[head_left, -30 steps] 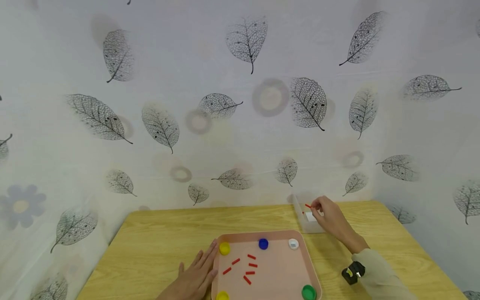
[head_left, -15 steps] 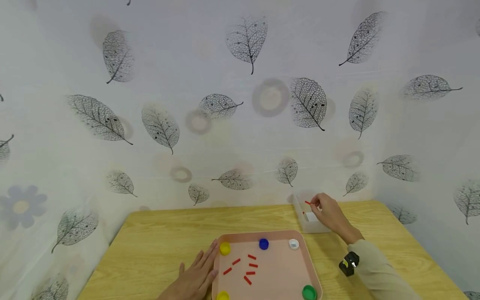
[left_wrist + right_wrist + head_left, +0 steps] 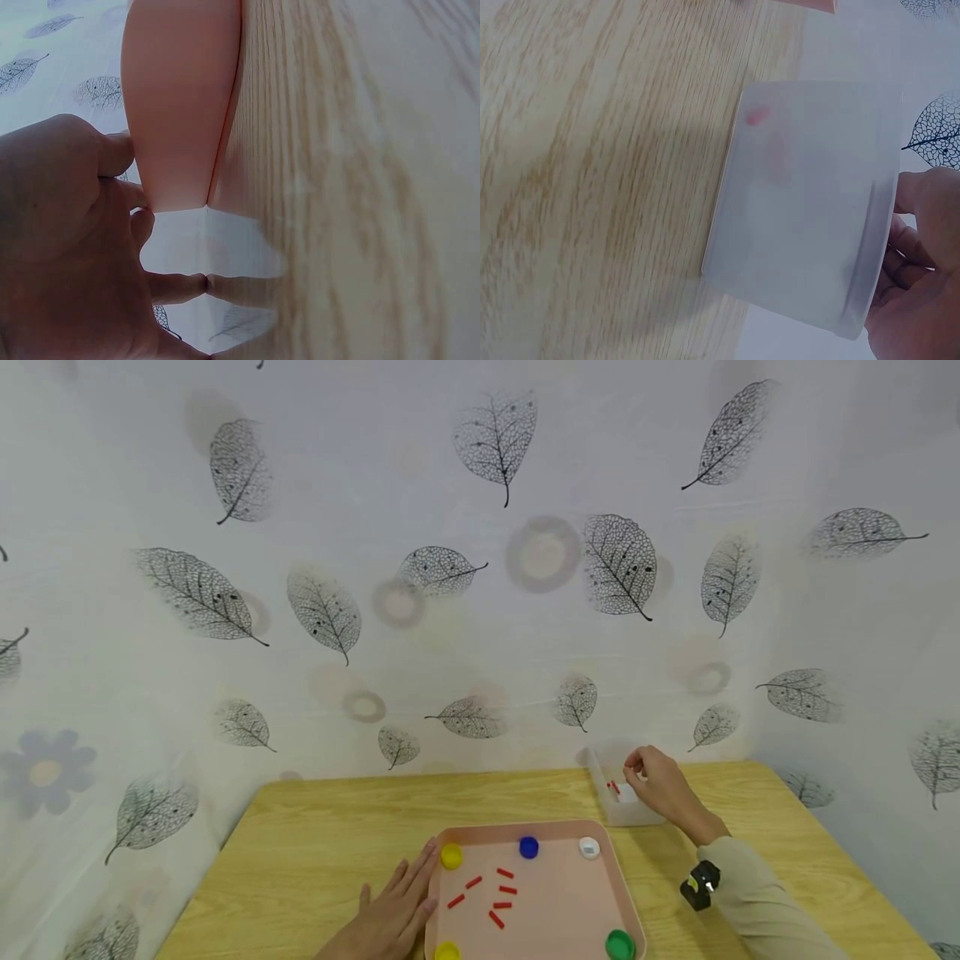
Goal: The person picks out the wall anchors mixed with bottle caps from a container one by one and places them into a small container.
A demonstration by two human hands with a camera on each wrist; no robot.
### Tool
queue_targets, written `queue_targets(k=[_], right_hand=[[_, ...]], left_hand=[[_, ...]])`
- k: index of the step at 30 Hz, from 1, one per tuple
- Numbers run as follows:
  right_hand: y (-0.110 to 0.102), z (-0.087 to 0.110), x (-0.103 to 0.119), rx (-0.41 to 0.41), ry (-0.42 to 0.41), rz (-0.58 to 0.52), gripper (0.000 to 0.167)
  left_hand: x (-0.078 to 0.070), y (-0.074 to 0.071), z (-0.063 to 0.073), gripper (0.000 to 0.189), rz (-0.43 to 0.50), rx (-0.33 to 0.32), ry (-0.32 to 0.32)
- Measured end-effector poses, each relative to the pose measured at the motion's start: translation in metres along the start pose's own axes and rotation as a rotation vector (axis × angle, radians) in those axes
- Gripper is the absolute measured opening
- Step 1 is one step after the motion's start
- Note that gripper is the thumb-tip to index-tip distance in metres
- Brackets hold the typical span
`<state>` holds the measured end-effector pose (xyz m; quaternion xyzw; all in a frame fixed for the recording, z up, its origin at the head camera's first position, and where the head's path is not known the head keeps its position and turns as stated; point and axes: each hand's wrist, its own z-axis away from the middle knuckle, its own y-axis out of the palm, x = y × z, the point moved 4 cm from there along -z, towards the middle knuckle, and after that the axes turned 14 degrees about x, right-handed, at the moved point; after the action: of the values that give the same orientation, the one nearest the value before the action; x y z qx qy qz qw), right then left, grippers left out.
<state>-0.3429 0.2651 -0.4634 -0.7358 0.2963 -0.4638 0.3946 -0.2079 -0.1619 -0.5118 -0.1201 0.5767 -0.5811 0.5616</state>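
Beside the pink tray (image 3: 562, 910), my left hand (image 3: 390, 910) rests with fingers extended along its left wall; the left wrist view shows fingertips at the tray's side (image 3: 180, 105) and on the table. My right hand (image 3: 663, 785) hovers over the translucent plastic box (image 3: 630, 815) at the back right, thumb and fingers bent, with nothing visible between the fingertips. Short red sticks (image 3: 615, 788) lie inside the box, left of a white piece (image 3: 627, 794). From the right wrist, the box wall (image 3: 810, 225) stands before my curled fingers, a red blur (image 3: 757, 115) showing through.
Several red sticks (image 3: 507, 891) lie scattered in the tray's left half. Round caps stand around its edge: yellow (image 3: 452, 857), blue (image 3: 528, 847), white (image 3: 588, 847) and green (image 3: 620, 945). A leaf-patterned sheet (image 3: 480, 635) hangs behind the wooden table (image 3: 322, 827).
The red stick that my right fingers pinched has been let go and now lies in the box. My right hand stays over the box; my left hand has not moved.
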Motion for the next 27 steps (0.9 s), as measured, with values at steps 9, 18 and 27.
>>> queue_targets(k=[9,18,27], right_hand=[[-0.001,0.004,0.006,0.001,0.008,-0.016,0.005],[-0.01,0.019,0.02,-0.049,-0.027,-0.027,0.004],[-0.017,0.032,0.047,-0.124,-0.077,-0.055,0.007]], left_hand=[[-0.001,-0.002,0.003,0.064,-0.013,0.0,-0.017],[-0.006,-0.004,0.001,0.062,-0.013,-0.01,0.029],[-0.003,-0.003,0.003,0.062,-0.013,-0.003,0.016]])
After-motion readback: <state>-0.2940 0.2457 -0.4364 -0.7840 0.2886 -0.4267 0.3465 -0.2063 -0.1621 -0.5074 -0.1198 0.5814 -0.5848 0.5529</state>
